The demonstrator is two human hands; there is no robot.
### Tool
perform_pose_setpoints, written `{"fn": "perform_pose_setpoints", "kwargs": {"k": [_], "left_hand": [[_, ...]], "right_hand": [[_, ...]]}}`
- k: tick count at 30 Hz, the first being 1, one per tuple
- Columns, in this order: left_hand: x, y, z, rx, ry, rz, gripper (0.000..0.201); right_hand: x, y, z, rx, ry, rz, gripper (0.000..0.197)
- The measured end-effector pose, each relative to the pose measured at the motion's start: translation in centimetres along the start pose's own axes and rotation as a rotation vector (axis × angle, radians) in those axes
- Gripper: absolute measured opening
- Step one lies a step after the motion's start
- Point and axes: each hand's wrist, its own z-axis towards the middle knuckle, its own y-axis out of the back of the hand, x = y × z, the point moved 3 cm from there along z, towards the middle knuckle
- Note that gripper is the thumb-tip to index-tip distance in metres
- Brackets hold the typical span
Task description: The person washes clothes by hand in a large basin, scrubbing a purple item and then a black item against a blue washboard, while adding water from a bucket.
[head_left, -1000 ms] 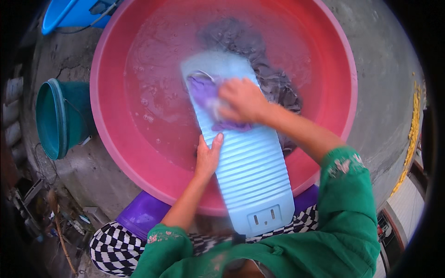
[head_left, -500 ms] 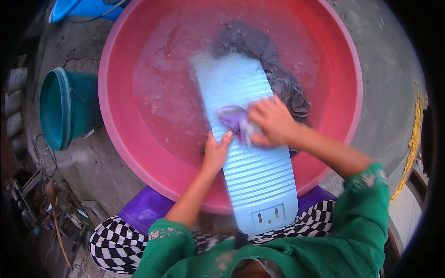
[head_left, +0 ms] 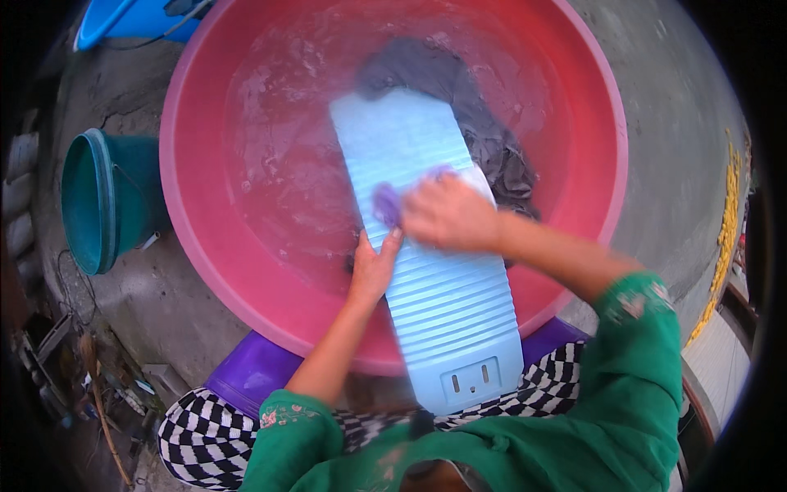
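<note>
A light blue ribbed washboard (head_left: pixel 455 303) leans in a large red basin (head_left: pixel 602 123) of water, its near end against my lap and its far end partly under dark grey wet cloth (head_left: pixel 492 139). My left hand (head_left: pixel 375 264) is closed on the board's left edge, thumb on top, fingers hidden beneath. Across the ridges, my right hand (head_left: pixel 449 215) presses a bunched purple and whitish cloth (head_left: pixel 386 204). That hand is closed and a little blurred, and it covers most of the cloth.
To the left of the basin lies a green bucket (head_left: pixel 131 193) tilted on the concrete floor. A blue tub (head_left: pixel 123 20) shows at the far left. Shiny purple material (head_left: pixel 254 373) lies by my knees. A yellow strip of small pieces (head_left: pixel 728 221) runs along the right.
My right hand has moved a little up and left over the washboard with the purple cloth. My left hand keeps its hold on the edge. The whole view has shifted slightly.
</note>
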Motion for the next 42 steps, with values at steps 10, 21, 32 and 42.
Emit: {"fn": "perform_pose_setpoints", "kwargs": {"k": [10,21,32,42], "left_hand": [[-0.2,-1.0,0.2,0.027,-0.048,0.066,0.056],[-1.7,-1.8,-0.4,0.074,-0.112,-0.035,0.05],[-2.3,-1.1,-0.8,0.032,-0.056,-0.001,0.049],[-3.1,-0.4,-1.2,-0.134,-0.092,0.238,0.081]], "right_hand": [[-6.6,0.1,4.8,0.038,-0.253,0.094,0.025],[-11.2,-1.8,8.1,-0.433,-0.576,-0.017,0.022],[-2.7,-0.1,0.0,-0.28,-0.229,0.302,0.035],[-13.8,-0.1,5.3,-0.542,-0.995,0.799,0.031]]}}
